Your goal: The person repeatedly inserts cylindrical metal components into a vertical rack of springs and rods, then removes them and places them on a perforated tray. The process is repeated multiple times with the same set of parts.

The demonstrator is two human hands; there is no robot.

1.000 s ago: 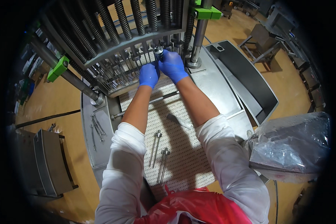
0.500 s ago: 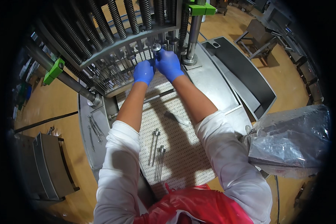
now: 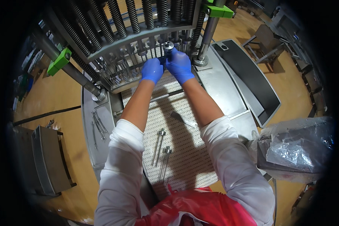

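Observation:
Both my hands wear blue gloves and reach to the row of needle holders under the spring rods [image 3: 133,17] of a metal machine. My right hand [image 3: 179,67] is closed around a needle holder with a round steel cap [image 3: 168,46], which sticks up above the fingers. Just beside it, my left hand [image 3: 152,70] is closed in a fist, and what it holds is hidden. On the white textured conveyor belt [image 3: 192,165] below my arms lie two needle sets, one with a steel head [image 3: 161,132] and another [image 3: 167,150] nearer me.
Several loose needles [image 3: 98,124] lie on the metal ledge at left. A flat-bladed tool [image 3: 182,118] rests on the belt, and a steel bar [image 3: 167,95] crosses it. Posts with green clamps [image 3: 59,61] flank the frame. A plastic-wrapped box [image 3: 295,148] stands at right, near an open dark cover [image 3: 248,75].
The whole view has shifted, so the machine sits slightly farther right in the picture. Both hands stay closed at the same needle holder, with little movement relative to the machine.

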